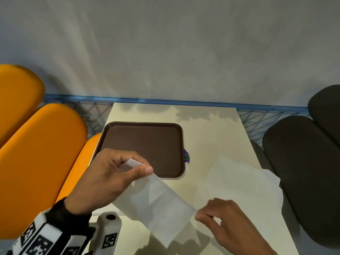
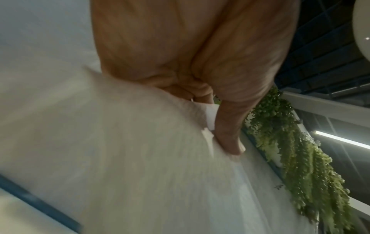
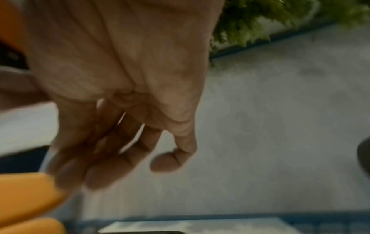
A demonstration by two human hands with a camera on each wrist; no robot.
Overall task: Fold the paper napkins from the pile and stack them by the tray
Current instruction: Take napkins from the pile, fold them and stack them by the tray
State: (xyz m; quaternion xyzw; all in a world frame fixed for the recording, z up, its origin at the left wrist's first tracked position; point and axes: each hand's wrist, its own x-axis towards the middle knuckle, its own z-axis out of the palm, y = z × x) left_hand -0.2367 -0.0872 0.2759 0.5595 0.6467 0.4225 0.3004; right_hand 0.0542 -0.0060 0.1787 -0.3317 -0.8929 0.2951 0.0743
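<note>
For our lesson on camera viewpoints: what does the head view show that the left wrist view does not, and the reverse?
Only the head view shows the brown tray, the table, the napkin pile, the right hand and the orange seats. Only the left wrist view shows hanging green foliage and a strip light. Both show the left hand pinching a corner of the napkin.
</note>
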